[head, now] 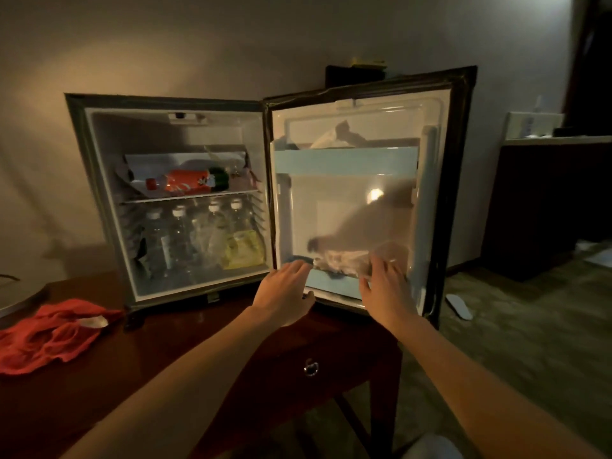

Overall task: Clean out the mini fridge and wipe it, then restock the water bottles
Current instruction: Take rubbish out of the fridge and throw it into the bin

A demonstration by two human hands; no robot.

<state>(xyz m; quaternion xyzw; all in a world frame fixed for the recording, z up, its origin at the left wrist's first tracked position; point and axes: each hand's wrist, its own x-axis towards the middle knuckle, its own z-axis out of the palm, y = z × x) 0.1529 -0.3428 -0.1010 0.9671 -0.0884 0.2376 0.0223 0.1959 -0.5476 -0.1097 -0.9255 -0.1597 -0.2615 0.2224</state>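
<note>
We see a dark wooden table bearing a small grey mini fridge, its white-lined door swung wide. Four clear white-capped water bottles stand below the wire shelf. At the door's lower rack, our left hand and right hand reach, fingers spread, touching crinkled clear plastic.

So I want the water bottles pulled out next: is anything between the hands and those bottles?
Nothing visible blocks them. The fridge stands open and the water bottles sit at the front of the lower compartment. Both the left hand and right hand are over at the door shelf, off to the bottles' right.
</note>
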